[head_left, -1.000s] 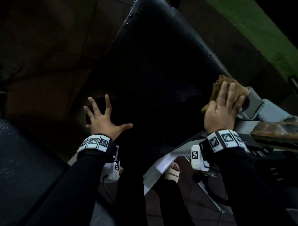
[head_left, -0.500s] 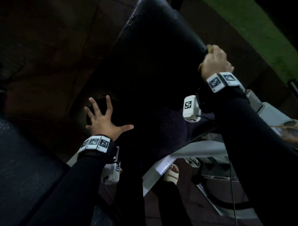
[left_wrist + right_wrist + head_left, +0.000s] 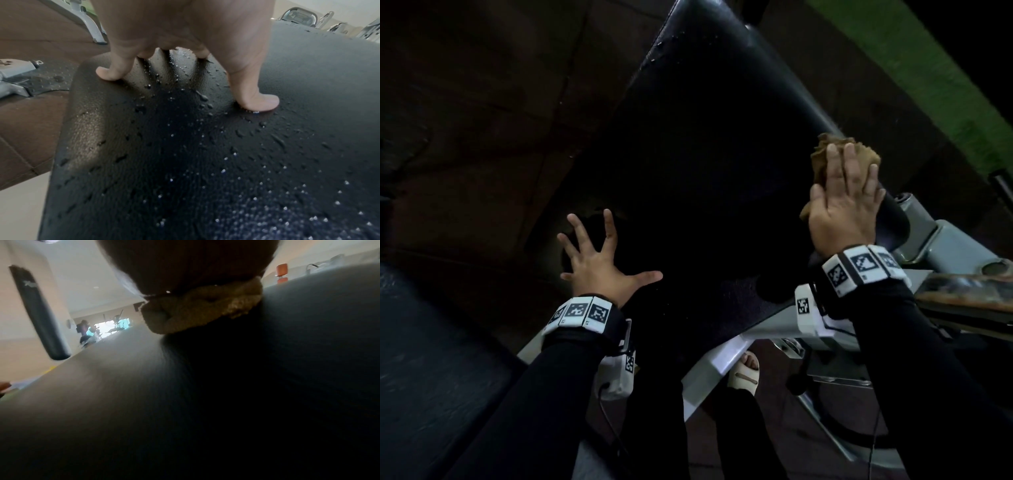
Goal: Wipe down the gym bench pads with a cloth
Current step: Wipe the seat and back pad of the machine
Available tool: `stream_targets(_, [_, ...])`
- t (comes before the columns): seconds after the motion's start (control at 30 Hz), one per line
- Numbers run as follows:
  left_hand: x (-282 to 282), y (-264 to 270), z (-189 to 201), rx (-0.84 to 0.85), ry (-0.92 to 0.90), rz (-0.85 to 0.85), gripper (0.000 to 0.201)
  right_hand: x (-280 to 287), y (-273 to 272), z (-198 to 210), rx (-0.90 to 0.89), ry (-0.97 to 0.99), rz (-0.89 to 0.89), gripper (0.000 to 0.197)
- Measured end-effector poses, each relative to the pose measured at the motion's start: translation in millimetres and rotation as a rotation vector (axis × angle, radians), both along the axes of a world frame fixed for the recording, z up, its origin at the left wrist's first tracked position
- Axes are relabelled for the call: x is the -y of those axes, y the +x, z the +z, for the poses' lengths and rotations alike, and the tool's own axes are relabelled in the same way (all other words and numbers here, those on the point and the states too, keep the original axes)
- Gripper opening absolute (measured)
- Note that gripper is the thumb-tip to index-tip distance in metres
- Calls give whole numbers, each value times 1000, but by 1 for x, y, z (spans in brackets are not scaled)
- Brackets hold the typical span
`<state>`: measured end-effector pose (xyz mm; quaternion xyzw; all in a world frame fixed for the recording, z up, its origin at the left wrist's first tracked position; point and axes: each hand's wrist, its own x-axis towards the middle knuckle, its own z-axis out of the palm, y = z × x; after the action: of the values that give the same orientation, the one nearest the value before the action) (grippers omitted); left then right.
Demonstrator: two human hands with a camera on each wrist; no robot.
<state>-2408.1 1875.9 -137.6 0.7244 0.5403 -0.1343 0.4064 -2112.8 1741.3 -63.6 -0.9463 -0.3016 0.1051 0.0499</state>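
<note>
A black bench pad (image 3: 705, 164) runs up the middle of the head view, tilted away from me. My left hand (image 3: 599, 263) lies on its lower left part with fingers spread wide; the left wrist view shows the fingertips (image 3: 259, 104) touching the pad (image 3: 185, 154), which is dotted with water droplets. My right hand (image 3: 842, 205) presses a crumpled brown cloth (image 3: 825, 154) flat against the pad's right edge with straight fingers. In the right wrist view the cloth (image 3: 201, 311) is bunched under my palm on the dark pad (image 3: 205, 402).
The grey metal bench frame (image 3: 948, 246) juts out at the right, with a rusty bar (image 3: 969, 291) beside it. Another dark pad (image 3: 431, 359) lies at lower left. My sandalled foot (image 3: 744, 371) stands under the bench. Green turf (image 3: 914, 68) runs at upper right; a punching bag (image 3: 39, 313) hangs behind.
My right hand with the cloth went up along the pad's right edge half a second ago and has come back down toward me. The left hand has stayed put.
</note>
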Motion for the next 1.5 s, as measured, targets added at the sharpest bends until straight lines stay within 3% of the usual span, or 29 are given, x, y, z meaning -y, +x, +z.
stream_targets(0.2, [0,0,-2,15,-3,11,130,-67,30,9,-103,91,-207,55])
stream_targets(0.33, [-1,-2,-4,10,8,7,131,-98,11,4,-58,68,-35,59])
stream_targets(0.5, [0,-4,-9,27,26,16,130,-52,-25,-6,-1,15,222,61])
stream_targets(0.67, [0,-6,-14,50,51,59,127,-9,-13,0,-48,-16,75,61])
stream_targets(0.83, [0,-6,-16,64,61,72,126,-53,-4,6,-29,14,-33,62])
stream_targets(1.0, [0,-6,-14,59,50,70,126,-105,-2,12,-112,2,93,61])
stream_targets(1.17, [0,-4,-12,40,33,72,127,-93,-12,12,-88,113,80,63])
stream_targets(1.33, [-1,-1,-7,17,16,67,129,-89,-18,5,-137,10,105,62])
stream_targets(1.5, [-2,0,-5,24,-3,67,128,-136,-2,9,-85,-46,149,59])
